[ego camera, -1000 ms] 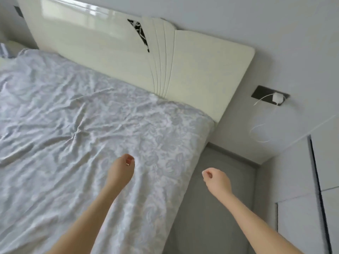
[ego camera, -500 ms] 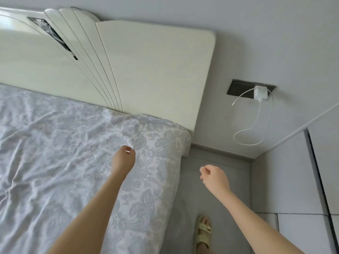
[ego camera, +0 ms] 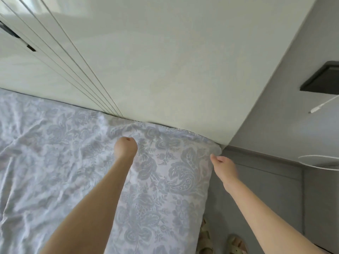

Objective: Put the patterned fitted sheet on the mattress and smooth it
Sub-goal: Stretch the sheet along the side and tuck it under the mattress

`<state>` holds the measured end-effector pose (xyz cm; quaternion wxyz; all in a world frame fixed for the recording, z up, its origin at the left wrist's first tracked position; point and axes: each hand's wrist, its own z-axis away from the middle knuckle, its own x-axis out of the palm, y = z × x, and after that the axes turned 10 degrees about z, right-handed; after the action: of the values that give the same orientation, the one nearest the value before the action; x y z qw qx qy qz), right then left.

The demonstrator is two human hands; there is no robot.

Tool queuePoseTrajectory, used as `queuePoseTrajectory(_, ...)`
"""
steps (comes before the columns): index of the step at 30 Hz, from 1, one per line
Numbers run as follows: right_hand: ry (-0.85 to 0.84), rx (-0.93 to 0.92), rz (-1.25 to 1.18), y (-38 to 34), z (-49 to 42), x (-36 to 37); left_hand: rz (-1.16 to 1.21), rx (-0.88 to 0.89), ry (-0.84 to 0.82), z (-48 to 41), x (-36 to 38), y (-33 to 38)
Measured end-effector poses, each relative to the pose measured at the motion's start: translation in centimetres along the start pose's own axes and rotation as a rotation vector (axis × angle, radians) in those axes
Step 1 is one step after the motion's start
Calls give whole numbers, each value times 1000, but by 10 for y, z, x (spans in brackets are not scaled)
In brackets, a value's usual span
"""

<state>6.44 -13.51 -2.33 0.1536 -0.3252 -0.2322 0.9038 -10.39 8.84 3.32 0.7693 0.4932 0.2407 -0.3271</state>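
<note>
The patterned fitted sheet (ego camera: pixel 161 180), pale grey-lilac with a floral print, covers the mattress up to its top right corner (ego camera: pixel 211 145) by the headboard. It lies wrinkled on the left and flatter near the corner. My left hand (ego camera: pixel 125 147) hovers or rests on the sheet just short of the headboard, fingers curled under and hidden. My right hand (ego camera: pixel 222 166) is at the mattress's right side edge just below the corner, fingers curled, thumb tip touching the sheet's edge. Whether either hand pinches fabric is hidden.
A cream glossy headboard (ego camera: pixel 165 66) stands right behind the corner. To the right lie a grey wall, a dark socket plate (ego camera: pixel 322 79) with a white cable (ego camera: pixel 322 105), and a narrow grey floor strip (ego camera: pixel 256 189). My sandalled feet (ego camera: pixel 236 244) stand beside the bed.
I have moved closer to the head corner of the bed. Both hands have reached forward; the right hand has gone from over the floor to the mattress corner edge.
</note>
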Motion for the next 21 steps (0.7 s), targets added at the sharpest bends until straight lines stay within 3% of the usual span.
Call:
queuePoseTrajectory(6, 155, 139, -192, 0, -65, 44, 134, -177, 111, -100, 27, 3)
queuePoseTrajectory(9, 252, 187, -281, -2, -76, 49, 59, -226, 97, -134, 34, -3)
queuePoseTrajectory(12, 346, 223, -395, -2, -80, 48, 11, -206, 84, -148, 35, -4)
queuePoseTrajectory(18, 595, -36, -441, -11, -57, 27, 449, -42, 290, -162, 12, 6)
queuePoseTrajectory(21, 699, -10, -432, -7, -69, 35, 428, 61, 77, -160, 17, -2)
